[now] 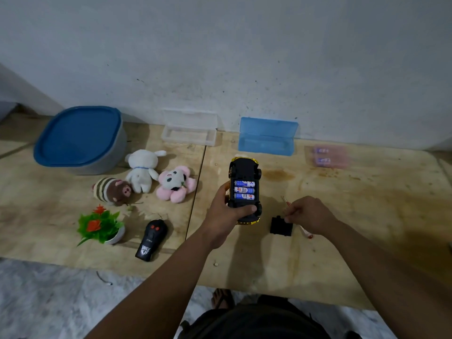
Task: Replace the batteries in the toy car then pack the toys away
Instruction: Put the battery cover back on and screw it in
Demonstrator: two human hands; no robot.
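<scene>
My left hand [223, 211] grips a black and gold toy car [244, 174], held upside down above the wooden board. Its battery bay is uncovered and shows three blue and white batteries [244, 190]. The black battery cover [280, 226] lies on the board just right of the car. My right hand [309, 215] rests beside the cover, fingers closed on a thin screwdriver [305, 232] with a clear, red-tipped handle. A pink pack of batteries [330, 156] lies at the far right. A black remote control [152, 239] lies at the lower left.
Three plush toys, a white one [143, 170], a pink one [176, 183] and a brown striped one [112, 190], lie left of centre. A blue-lidded grey tub [78, 138], an uncovered clear case [189, 130] and an uncovered blue case [267, 137] stand along the wall. A small potted plant [100, 226] sits front left.
</scene>
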